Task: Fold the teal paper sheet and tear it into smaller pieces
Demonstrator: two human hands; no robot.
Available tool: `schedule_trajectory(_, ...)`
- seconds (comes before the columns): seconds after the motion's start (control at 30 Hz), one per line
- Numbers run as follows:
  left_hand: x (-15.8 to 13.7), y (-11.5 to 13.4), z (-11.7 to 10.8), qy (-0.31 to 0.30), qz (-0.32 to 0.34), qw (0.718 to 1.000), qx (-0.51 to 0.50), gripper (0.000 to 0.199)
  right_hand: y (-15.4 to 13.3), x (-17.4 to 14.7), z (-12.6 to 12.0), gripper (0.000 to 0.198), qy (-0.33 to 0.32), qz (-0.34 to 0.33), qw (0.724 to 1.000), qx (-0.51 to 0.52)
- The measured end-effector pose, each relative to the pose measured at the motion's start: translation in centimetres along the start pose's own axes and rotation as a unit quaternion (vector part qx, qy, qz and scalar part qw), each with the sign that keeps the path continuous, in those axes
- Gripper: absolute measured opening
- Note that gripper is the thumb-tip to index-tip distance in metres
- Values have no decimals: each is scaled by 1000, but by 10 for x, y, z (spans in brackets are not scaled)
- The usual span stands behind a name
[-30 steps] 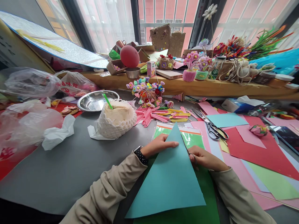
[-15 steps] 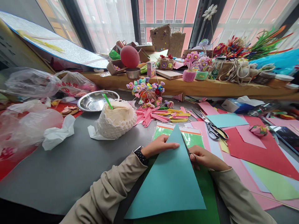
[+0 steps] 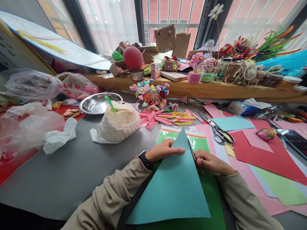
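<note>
The left hand (image 3: 164,150) pinches the teal triangular paper sheet (image 3: 175,188) near its tip, thumb on top, over a glossy green packet (image 3: 214,204); the right hand (image 3: 208,161) grasps small dark metal scissors (image 3: 191,148) at the sheet's right edge. The paper seems light and easily creased, probably best held flat near the blades.

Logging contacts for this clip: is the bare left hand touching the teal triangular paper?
Touching: the head view shows the bare left hand with its thumb lying across the teal triangular paper.
</note>
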State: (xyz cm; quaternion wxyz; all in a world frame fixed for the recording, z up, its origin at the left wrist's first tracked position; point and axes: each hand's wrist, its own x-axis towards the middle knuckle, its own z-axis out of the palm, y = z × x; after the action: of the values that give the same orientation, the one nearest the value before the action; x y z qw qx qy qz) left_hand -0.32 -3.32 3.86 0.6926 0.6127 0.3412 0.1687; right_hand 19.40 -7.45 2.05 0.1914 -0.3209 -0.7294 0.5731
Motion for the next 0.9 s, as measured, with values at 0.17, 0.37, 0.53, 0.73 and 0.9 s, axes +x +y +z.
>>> schedule_trajectory(0.17, 0, -1, 0, 0, 4, 1000, -3, 34, 0, 0, 0, 53, -3, 3, 1000, -6)
schedule_trajectory(0.37, 0, -1, 0, -4, 6, 1000, -6, 33, -2, 0, 0, 52, 1, 3, 1000, -17)
schedule_trajectory(0.53, -1, -1, 0, 0, 1, 1000, -16, 32, -1, 0, 0, 51, 5, 1, 1000, -23)
schedule_trajectory(0.73, 0, 1, 1, 17, -14, 999, -23, 33, -1, 0, 0, 54, 3, 6, 1000, -30)
schedule_trajectory(0.9, 1, 0, 3, 41, -36, 997, -52, 39, -1, 1, 2, 56, 8, 16, 999, -28)
